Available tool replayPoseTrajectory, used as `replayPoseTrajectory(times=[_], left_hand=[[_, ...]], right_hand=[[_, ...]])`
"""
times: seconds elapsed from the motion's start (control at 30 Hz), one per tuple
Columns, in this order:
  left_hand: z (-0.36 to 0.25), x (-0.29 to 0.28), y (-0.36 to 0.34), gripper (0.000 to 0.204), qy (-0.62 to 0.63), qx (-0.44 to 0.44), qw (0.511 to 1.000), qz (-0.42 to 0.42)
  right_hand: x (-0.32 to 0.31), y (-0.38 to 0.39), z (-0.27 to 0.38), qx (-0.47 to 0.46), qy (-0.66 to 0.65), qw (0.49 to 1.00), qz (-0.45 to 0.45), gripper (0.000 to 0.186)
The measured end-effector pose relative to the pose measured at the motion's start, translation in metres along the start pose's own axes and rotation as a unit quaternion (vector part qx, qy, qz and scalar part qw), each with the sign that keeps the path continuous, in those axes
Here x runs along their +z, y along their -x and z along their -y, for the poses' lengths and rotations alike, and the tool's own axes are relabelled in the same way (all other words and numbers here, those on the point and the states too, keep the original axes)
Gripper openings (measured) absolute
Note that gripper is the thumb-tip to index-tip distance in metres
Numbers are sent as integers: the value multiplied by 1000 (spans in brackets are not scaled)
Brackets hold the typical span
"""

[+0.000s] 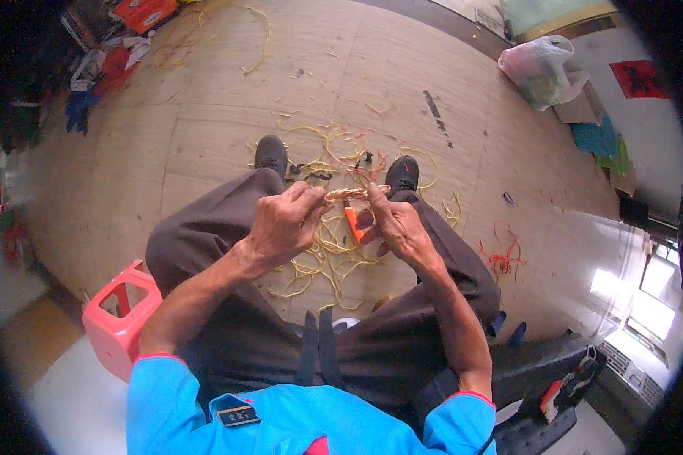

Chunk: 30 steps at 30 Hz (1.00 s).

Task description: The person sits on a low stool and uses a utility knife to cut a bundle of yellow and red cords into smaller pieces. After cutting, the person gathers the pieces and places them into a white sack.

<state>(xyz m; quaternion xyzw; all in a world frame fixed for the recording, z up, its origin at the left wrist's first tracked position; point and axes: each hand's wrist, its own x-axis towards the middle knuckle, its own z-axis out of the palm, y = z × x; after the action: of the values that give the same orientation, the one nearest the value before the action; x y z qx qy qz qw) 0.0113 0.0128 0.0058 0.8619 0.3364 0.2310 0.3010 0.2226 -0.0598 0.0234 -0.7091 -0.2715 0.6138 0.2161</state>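
Note:
A short twisted bundle of bare copper wire [345,195] stretches between my hands, above the floor and between my knees. My left hand [287,220] pinches its left end with the fingers closed. The thumb of my right hand [399,227] presses on the right end. An orange-handled tool [354,224] is also held in the fingers of my right hand, pointing up beside the bundle; its kind is partly hidden by the fingers. Below my hands, yellow strips of wire insulation [328,258] lie tangled on the floor.
Black scraps [311,171] and more strips lie by my shoes. A red tangle [505,258] is on the floor at right. A pink plastic stool [118,318] stands at left. A filled plastic bag [539,72] sits at far right, clothes and bags [110,68] at far left.

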Motion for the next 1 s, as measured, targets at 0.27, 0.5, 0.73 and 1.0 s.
replayPoseTrajectory(times=[0.27, 0.5, 0.73, 1.0], left_hand=[[-2, -5, -2, 23, -35, 25, 999, -23], [3, -6, -1, 22, 149, -92, 984, -20], [5, -10, -3, 29, 277, -268, 921, 64], [5, -10, -3, 30, 316, -287, 903, 51]], right_hand=[[7, -8, -4, -36, -118, 992, 0, 65], [14, -4, 1, -117, -103, 987, -30, 44], [-9, 9, 3, -101, -98, 987, 81, 36], [-17, 15, 12, -133, -70, 985, 85, 26]])
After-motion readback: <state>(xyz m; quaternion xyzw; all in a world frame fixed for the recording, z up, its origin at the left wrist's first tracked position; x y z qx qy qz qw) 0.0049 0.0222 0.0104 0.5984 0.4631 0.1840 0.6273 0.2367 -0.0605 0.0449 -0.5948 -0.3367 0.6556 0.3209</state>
